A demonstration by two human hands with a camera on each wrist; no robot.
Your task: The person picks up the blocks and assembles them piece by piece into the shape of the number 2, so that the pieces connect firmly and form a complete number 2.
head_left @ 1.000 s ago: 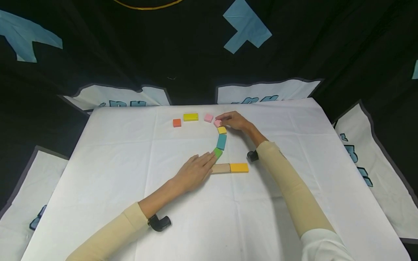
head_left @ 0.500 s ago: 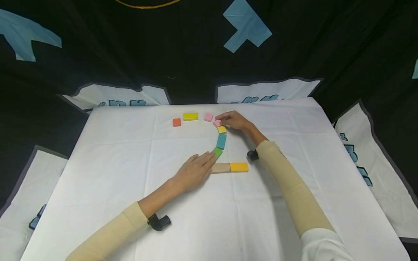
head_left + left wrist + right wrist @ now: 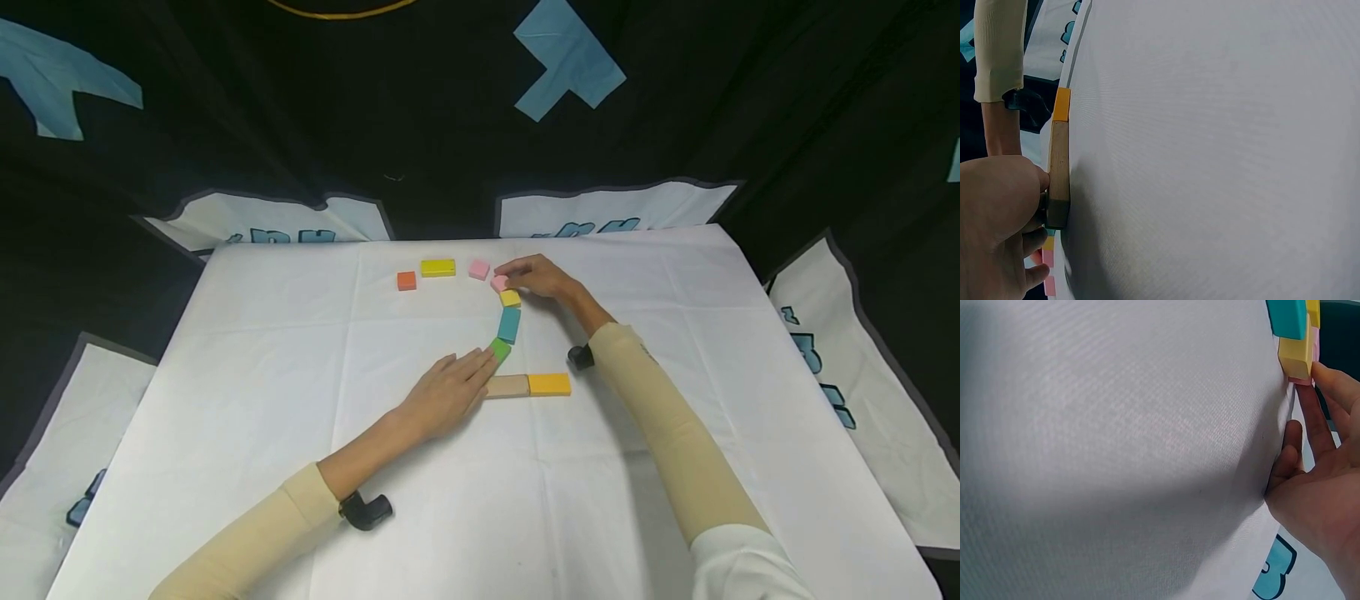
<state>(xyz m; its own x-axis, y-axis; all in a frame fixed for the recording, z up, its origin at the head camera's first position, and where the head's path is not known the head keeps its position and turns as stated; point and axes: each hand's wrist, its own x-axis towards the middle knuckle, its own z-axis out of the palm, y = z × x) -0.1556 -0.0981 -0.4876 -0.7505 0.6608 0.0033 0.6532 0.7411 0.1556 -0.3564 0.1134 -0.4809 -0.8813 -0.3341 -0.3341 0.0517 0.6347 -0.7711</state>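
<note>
Left hand [image 3: 445, 392] and right hand [image 3: 536, 275] stay where they were half a second ago

Nearest, on a white tablecloth [image 3: 420, 517], the left hand lies with fingers extended and unclenched, fingertips resting on a green block [image 3: 501, 350]. It hides one end of a plain wooden block [image 3: 507, 386], whose other end meets an orange block [image 3: 550, 384]. Beyond the green block, a blue block [image 3: 508, 325] and a small yellow block [image 3: 510, 298] curve away. The right hand pinches a pink block [image 3: 498, 284] at that curve's far end. Farther left lie a red block [image 3: 406, 281], a second pink block [image 3: 478, 269] and a long yellow block [image 3: 438, 267]. Behind hangs a black curtain [image 3: 450, 108].
</note>
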